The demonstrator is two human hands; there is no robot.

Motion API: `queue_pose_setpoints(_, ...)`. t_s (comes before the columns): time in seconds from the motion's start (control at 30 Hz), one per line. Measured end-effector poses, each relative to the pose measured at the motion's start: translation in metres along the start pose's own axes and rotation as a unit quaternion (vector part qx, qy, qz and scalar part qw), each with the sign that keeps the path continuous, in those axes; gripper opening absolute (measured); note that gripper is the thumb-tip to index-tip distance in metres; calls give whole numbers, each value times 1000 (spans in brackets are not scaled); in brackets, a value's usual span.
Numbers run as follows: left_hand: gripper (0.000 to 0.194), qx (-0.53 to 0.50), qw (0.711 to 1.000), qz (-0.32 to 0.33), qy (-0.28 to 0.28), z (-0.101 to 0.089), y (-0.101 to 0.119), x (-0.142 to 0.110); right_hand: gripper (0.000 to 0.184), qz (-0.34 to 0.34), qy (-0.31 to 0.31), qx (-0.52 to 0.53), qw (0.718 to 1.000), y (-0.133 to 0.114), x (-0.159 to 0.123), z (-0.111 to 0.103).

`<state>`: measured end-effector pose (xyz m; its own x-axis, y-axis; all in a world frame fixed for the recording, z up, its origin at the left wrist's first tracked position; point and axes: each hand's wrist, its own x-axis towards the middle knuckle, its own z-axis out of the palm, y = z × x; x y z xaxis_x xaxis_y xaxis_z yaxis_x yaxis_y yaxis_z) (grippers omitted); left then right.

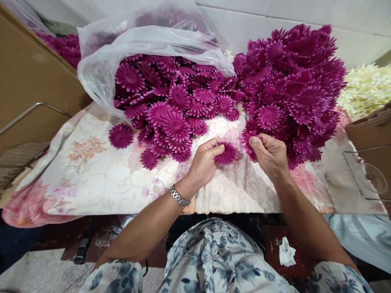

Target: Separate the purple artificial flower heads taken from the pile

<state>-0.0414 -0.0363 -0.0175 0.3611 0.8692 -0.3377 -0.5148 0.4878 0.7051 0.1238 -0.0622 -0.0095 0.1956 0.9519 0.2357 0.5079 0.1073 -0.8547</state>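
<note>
My left hand point(205, 160), with a metal watch on its wrist, pinches a magenta artificial flower head point(227, 154) by its edge. Thumb and fingers of my right hand point(270, 154) are closed on another magenta artificial flower head point(249, 143), partly covered by the fingers. The two flowers are a short gap apart above the cloth. Just beyond my left hand lies a loose pile of magenta flower heads point(177, 124), spilling out of a clear plastic bag point(100, 69). Behind my right hand rises a tall heap of magenta flowers point(293, 81).
A floral cloth point(91, 183) covers the table. One flower head point(120, 136) lies apart at left. Cardboard boxes point(30, 73) stand on both sides. Cream flowers point(368, 89) are piled at far right, and a tiled wall point(244, 18) runs behind. Crumpled tissue point(287, 252) lies below the table edge.
</note>
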Motion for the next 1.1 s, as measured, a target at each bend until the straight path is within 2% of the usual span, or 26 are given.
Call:
queue_pose_setpoints(0.13, 14, 53, 998, 0, -22, 0, 0, -2, 56, -1, -21, 9, 1000, -3, -4, 2)
queue_pose_setpoints(0.23, 28, 104, 993, 9, -59, 0, -2, -4, 58, -32, -43, -19, 998, -5, -6, 5)
queue_pose_setpoints(0.3, 29, 127, 989, -7, -77, 0, -3, -4, 58, -58, -61, -33, 996, -6, -7, 9)
queue_pose_setpoints(0.4, 26, 141, 988, 3, -60, 0, -2, -5, 58, -52, -105, -4, 993, -6, -8, 9)
queue_pose_setpoints(0.5, 21, 147, 988, 40, -29, -2, 0, -3, 55, -4, -141, 48, 989, 0, -9, -5)
queue_pose_setpoints(0.6, 16, 159, 985, 73, -4, -3, 1, -2, 51, 38, -99, 51, 993, 6, -9, -31)
queue_pose_setpoints(0.7, 16, 241, 964, 110, -6, -2, 0, -3, 37, 60, -48, 50, 996, 6, -12, -47)
queue_pose_setpoints(0.77, 16, 319, 935, 152, -14, 0, -2, -5, 30, 57, -70, 62, 994, 0, -17, -43)
queue_pose_setpoints(0.83, 15, 380, 903, 198, -17, 1, -3, -7, 45, 33, -97, 44, 994, -6, -22, -29)
queue_pose_setpoints(0.9, 12, 414, 882, 226, -18, 2, -5, -8, 41, -12, -96, -14, 995, -9, -26, -12)
queue_pose_setpoints(0.97, 10, 423, 877, 228, -22, 3, -5, -9, 21, -52, -75, -76, 993, -8, -25, -2)
queue_pose_setpoints(1.0, 9, 420, 879, 223, -26, 3, -5, -9, 17, -63, -61, -98, 991, -6, -25, 0)
queue_pose_setpoints(1.1, 10, 380, 906, 178, -52, 4, -3, -9, 22, -51, -34, -134, 989, 0, -20, -12)
